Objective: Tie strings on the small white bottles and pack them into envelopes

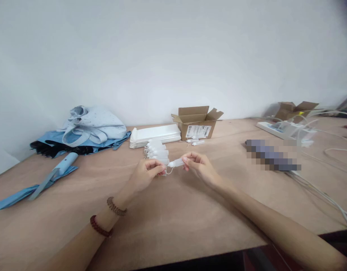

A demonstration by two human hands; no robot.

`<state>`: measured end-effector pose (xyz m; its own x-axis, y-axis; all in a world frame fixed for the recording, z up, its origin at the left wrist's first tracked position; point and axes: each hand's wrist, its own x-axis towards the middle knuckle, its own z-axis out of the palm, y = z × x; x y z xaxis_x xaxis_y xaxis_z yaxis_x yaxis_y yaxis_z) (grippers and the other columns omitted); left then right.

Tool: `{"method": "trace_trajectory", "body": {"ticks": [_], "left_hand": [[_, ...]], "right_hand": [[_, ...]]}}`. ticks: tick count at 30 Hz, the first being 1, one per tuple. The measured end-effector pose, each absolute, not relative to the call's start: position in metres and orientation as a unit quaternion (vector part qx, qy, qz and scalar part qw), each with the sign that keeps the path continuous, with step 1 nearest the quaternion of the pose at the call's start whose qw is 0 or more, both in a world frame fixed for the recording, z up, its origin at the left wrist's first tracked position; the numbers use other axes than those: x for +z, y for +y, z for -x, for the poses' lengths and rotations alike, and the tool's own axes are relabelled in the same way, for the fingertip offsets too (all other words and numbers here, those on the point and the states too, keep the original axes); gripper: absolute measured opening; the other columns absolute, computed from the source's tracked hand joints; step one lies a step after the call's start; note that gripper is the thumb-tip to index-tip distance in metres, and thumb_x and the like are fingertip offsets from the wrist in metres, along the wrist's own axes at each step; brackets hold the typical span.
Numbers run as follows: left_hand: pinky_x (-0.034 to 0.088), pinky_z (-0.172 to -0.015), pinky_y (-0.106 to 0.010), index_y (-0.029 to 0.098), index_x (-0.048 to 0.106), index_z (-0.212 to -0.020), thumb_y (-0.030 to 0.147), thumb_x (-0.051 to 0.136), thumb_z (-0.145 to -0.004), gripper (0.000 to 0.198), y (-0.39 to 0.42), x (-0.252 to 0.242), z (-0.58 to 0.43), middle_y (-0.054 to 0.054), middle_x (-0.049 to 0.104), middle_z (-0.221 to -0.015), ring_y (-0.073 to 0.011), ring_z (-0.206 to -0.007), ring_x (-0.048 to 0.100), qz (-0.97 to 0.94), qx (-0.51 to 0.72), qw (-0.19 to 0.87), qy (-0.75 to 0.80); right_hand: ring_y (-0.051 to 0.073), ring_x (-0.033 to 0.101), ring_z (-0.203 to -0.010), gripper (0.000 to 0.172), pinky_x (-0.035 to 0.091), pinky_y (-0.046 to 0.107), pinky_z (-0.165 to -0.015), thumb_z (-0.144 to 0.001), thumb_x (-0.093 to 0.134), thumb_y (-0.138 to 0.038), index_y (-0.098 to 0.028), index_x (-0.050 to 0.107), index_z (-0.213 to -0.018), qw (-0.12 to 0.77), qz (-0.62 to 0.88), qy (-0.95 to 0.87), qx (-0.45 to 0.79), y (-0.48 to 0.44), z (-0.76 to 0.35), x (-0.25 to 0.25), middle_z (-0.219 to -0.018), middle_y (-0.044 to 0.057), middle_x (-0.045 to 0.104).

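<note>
My right hand [200, 165] is closed in a pinch on the rear end of a small translucent plastic bottle [178, 162], whose white tip points left. From the tip, a thin white cord [170, 172] loops down to my left hand [149, 171]. The thumb and forefinger of that hand are pinched together on the cord, close to the bottle's tip; they partly hide what lies between them. Just behind my left hand, several similar translucent bottles [158, 148] lie in a row with white cords at their left ends.
A stack of white packets [156, 134] and an open cardboard box [197, 126] stand behind, with a few small bottles [197, 142] before the box. Left lie a blue umbrella [66, 163] and a pale cloth bag [97, 124]. Right are a power strip [271, 129], cables and a blurred-out object [270, 154].
</note>
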<state>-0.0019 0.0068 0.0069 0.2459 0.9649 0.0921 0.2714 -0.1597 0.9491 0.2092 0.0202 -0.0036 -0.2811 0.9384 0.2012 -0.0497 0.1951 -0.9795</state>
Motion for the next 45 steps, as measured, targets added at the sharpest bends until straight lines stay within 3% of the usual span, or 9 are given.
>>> {"method": "trace_trajectory", "body": {"ticks": [11,18,23,27,31,36,40,45], "left_hand": [[0.044,-0.059,-0.024,0.014,0.066,-0.076,0.042,0.062,-0.076,0.027,0.013,-0.003,0.006,-0.003,0.064,-0.07,-0.0115,-0.059,0.054,-0.636,0.384,0.467,0.48],[0.035,-0.048,-0.021,0.014,0.064,-0.071,0.047,0.065,-0.073,0.033,0.027,-0.001,0.03,0.0,0.058,-0.061,-0.0074,-0.048,0.044,-0.65,0.356,0.455,0.494],[0.036,-0.048,-0.02,0.014,0.066,-0.072,0.049,0.068,-0.068,0.036,0.035,0.004,0.052,-0.002,0.06,-0.062,-0.0102,-0.054,0.048,-0.64,0.335,0.442,0.532],[0.036,-0.047,-0.021,0.014,0.067,-0.072,0.052,0.068,-0.065,0.039,0.045,-0.007,0.063,-0.003,0.06,-0.061,-0.0111,-0.053,0.049,-0.648,0.297,0.437,0.548],[0.036,-0.048,-0.023,0.015,0.068,-0.073,0.055,0.06,-0.072,0.041,0.048,-0.01,0.066,-0.003,0.062,-0.061,-0.0128,-0.053,0.05,-0.682,0.278,0.362,0.571],[0.039,-0.056,-0.025,0.017,0.066,-0.077,0.049,0.05,-0.082,0.036,0.032,0.006,0.052,-0.002,0.065,-0.067,-0.0158,-0.061,0.055,-0.733,0.289,0.166,0.593],[0.04,-0.061,-0.026,0.018,0.063,-0.085,0.043,0.057,-0.08,0.027,0.021,0.008,0.037,-0.002,0.064,-0.074,-0.0157,-0.065,0.055,-0.799,0.284,0.105,0.519],[0.041,-0.068,-0.029,0.019,0.057,-0.084,0.035,0.064,-0.078,0.019,0.019,-0.001,0.028,-0.003,0.059,-0.08,-0.0195,-0.079,0.053,-0.875,0.247,0.031,0.415]], "right_hand": [[0.013,0.05,-0.06,0.029,0.034,0.027,-0.062,-0.079,0.06,-0.047,-0.018,0.057,-0.077,0.468,0.377,-0.621,0.503,0.018,-0.21,-0.008,-0.059,-0.001,0.056],[0.015,0.054,-0.065,0.03,0.037,0.027,-0.062,-0.085,0.05,-0.046,-0.017,0.056,-0.087,0.435,0.407,-0.658,0.46,0.02,-0.208,-0.01,-0.07,0.002,0.064],[0.019,0.06,-0.079,0.022,0.043,0.031,-0.074,-0.085,0.049,-0.038,-0.017,0.057,-0.089,0.455,0.468,-0.7,0.292,0.046,-0.231,-0.017,-0.084,0.006,0.066],[0.024,0.058,-0.094,0.021,0.043,0.038,-0.084,-0.086,0.045,-0.028,-0.016,0.059,-0.097,0.389,0.494,-0.774,0.074,0.079,-0.261,-0.032,-0.099,0.012,0.064],[0.028,0.049,-0.112,0.03,0.041,0.041,-0.089,-0.088,0.04,-0.021,-0.017,0.056,-0.113,0.298,0.528,-0.794,-0.053,0.107,-0.286,-0.048,-0.122,0.015,0.055],[0.029,0.042,-0.12,0.039,0.042,0.044,-0.087,-0.089,0.037,-0.016,-0.019,0.049,-0.126,0.208,0.554,-0.799,-0.105,0.123,-0.299,-0.058,-0.136,0.012,0.048],[0.028,0.039,-0.122,0.042,0.043,0.043,-0.085,-0.088,0.039,-0.016,-0.02,0.047,-0.129,0.165,0.559,-0.805,-0.112,0.125,-0.3,-0.058,-0.138,0.011,0.046],[0.031,0.043,-0.112,0.04,0.04,0.043,-0.085,-0.09,0.037,-0.018,-0.017,0.05,-0.127,0.165,0.571,-0.795,-0.121,0.127,-0.298,-0.055,-0.129,0.015,0.05]]}}
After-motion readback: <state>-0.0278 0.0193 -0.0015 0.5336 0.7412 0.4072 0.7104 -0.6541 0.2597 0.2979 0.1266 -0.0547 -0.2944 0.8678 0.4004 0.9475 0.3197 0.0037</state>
